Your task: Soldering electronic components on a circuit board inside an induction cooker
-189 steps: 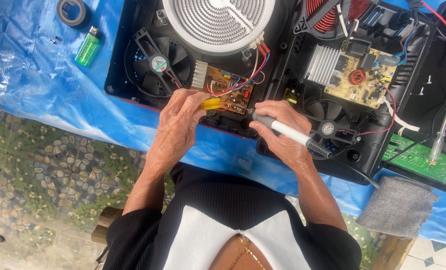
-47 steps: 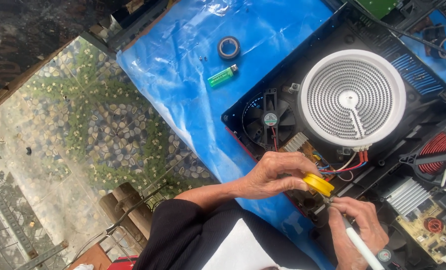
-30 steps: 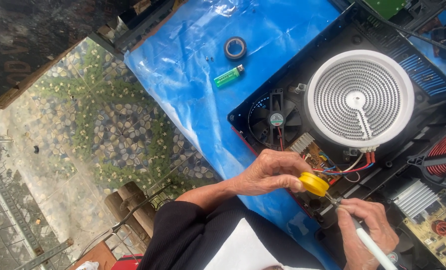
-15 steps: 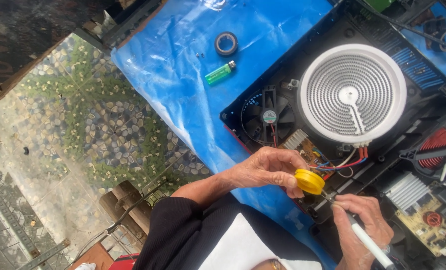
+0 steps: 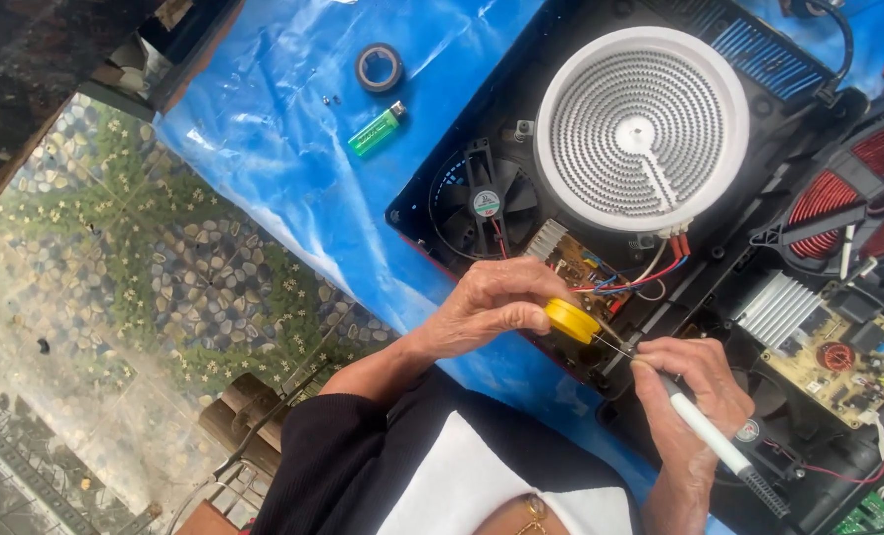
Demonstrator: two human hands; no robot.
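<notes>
**Two hands on one solder joint, cooker still open**

Left hand (image 5: 492, 307) is clamped on a yellow solder spool (image 5: 572, 320), feeding a thin wire toward the right. Right hand (image 5: 688, 381) is closed around a white soldering iron (image 5: 710, 443), pen grip, tip meeting the wire just at the near edge of the circuit board (image 5: 586, 277).

Status, as I read it: casing off, internals exposed, the round heating coil (image 5: 643, 129), fan (image 5: 487, 203) and red-and-white wires (image 5: 650, 275) all still uncovered. Joint work in hand; closing up not begun.

Room: tight. Wires and the coil's terminals sit just beyond the tip, and the black housing rim (image 5: 432, 248) runs right under the left wrist. A second open board with a heatsink (image 5: 779, 307) crowds the right side. Open space lies only left, on the blue sheet (image 5: 264, 149) over the tabletop, where a green lighter (image 5: 377, 130) and a tape roll (image 5: 379, 67) lie well apart from the hands.
</notes>
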